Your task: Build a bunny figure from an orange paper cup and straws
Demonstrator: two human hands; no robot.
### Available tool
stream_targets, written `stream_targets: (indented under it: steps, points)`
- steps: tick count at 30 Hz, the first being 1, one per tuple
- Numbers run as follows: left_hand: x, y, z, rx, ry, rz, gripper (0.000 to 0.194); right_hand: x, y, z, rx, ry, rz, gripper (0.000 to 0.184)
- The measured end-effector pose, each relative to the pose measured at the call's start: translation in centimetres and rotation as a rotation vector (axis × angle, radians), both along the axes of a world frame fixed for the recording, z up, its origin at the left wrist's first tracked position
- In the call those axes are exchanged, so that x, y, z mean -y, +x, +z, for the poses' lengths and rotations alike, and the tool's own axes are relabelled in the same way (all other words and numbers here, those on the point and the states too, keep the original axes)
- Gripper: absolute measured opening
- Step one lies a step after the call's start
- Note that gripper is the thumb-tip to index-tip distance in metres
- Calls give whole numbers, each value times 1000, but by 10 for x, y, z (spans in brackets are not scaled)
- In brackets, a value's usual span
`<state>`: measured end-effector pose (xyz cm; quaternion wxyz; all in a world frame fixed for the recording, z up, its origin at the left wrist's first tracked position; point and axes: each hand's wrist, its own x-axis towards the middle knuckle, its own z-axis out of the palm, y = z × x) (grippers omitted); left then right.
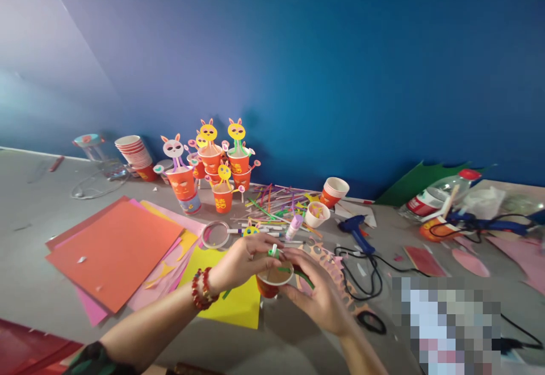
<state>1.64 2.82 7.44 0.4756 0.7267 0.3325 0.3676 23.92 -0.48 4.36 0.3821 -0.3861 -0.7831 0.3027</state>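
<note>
An orange paper cup [267,288] with a white rim stands just above the table between my two hands, its open top toward me. Green straw pieces [275,253] are at the far side of its rim, one with a whitish end; another green length sticks out toward the right. My left hand [244,262], with red beaded bracelets at the wrist, pinches at the green straw with thumb and fingers over the rim. My right hand [317,291] closes on the cup's right side, thumb low near the wall, fingers at the far rim. The fingertips partly hide the straw.
Several orange cups with animal-face figures [222,196] stand behind. Orange card sheets [119,247] lie left, a yellow sheet [238,298] beneath my left arm. Loose straws [272,204], a tape roll [215,234], a blue glue gun [356,232] with black cable and a bottle [443,193] are around.
</note>
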Motion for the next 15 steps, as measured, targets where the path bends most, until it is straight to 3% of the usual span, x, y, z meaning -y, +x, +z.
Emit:
stream_targets:
  steps: [7,11,15]
  points:
    - [-4,-3,1,-57,58,-29,35,0,-2,-9,-95,-77,-29,40]
    - [-9,-8,4,-100,66,8,29,-1,-2,-12,-97,-103,-24,40]
    - [-13,-8,8,-172,108,-62,21,1,-5,-13,-114,-115,-19,44]
